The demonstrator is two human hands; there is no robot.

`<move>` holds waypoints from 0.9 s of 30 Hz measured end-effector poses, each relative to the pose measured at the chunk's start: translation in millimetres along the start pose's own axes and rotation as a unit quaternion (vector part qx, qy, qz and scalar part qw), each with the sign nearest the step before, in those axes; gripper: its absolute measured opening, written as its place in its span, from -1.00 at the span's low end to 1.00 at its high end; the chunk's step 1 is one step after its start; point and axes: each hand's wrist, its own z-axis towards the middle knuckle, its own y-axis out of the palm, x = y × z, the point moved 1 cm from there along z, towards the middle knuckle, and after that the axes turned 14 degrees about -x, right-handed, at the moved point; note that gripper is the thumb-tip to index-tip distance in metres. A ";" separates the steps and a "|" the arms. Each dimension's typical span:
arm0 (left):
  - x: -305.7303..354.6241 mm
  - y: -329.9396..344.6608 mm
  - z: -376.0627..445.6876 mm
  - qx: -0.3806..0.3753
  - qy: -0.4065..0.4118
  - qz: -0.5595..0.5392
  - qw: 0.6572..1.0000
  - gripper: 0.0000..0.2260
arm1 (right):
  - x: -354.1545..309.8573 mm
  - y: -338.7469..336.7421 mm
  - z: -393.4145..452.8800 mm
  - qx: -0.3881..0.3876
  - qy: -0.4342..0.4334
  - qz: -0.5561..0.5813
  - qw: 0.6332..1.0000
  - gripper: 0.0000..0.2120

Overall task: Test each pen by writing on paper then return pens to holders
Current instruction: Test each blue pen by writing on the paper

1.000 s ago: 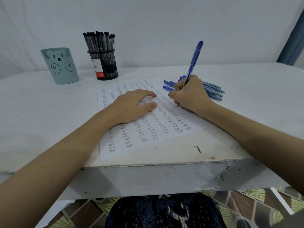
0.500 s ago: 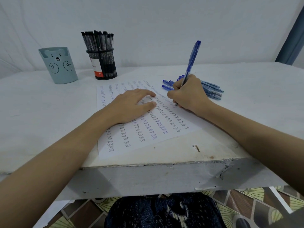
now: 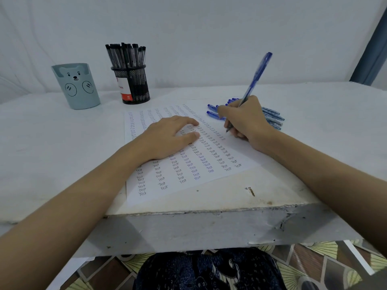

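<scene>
Pen (image 3: pixel 258 74) in right hand (image 3: pixel 244 120) (tip down)

Both forearms bare, no sleeves, no rings or watch on left hand (image 3: pixel 167 137) or right hand (image 3: pixel 246 120); dark navy patterned fabric garment (image 3: pixel 209 271) over lap, bottom centre.

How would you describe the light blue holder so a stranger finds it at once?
Look at the far left of the white table. Beside the black mesh holder full of black pens stands the light blue holder. Only it has a bear face drawn on it.
</scene>
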 end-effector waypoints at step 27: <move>4.1 -1.0 -4.1 -0.006 -0.005 0.005 1.000 -0.62 | -19.2 -38.1 0.5 -0.069 0.031 0.118 0.990 -0.62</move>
